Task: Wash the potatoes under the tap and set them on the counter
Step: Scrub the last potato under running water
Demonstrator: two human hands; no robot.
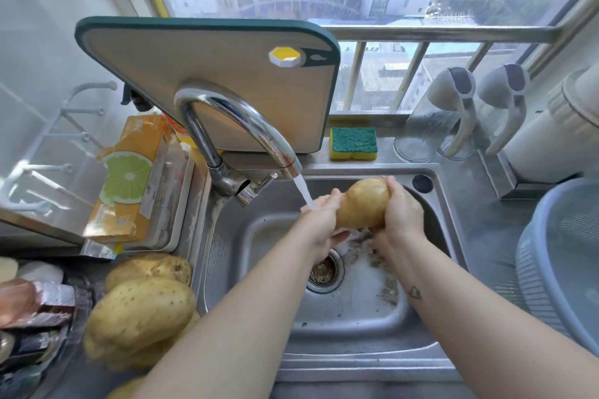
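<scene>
A wet yellow potato is held over the steel sink, between both hands. My left hand grips its left side, right under the water stream from the chrome tap. My right hand wraps around its right side. Several more potatoes lie piled on the counter to the left of the sink. Dirt and peel bits lie around the drain.
A cutting board leans behind the tap. A sponge sits on the sink ledge, with two glass jugs to its right. An orange box and packets lie at left. A blue-grey basin stands at right.
</scene>
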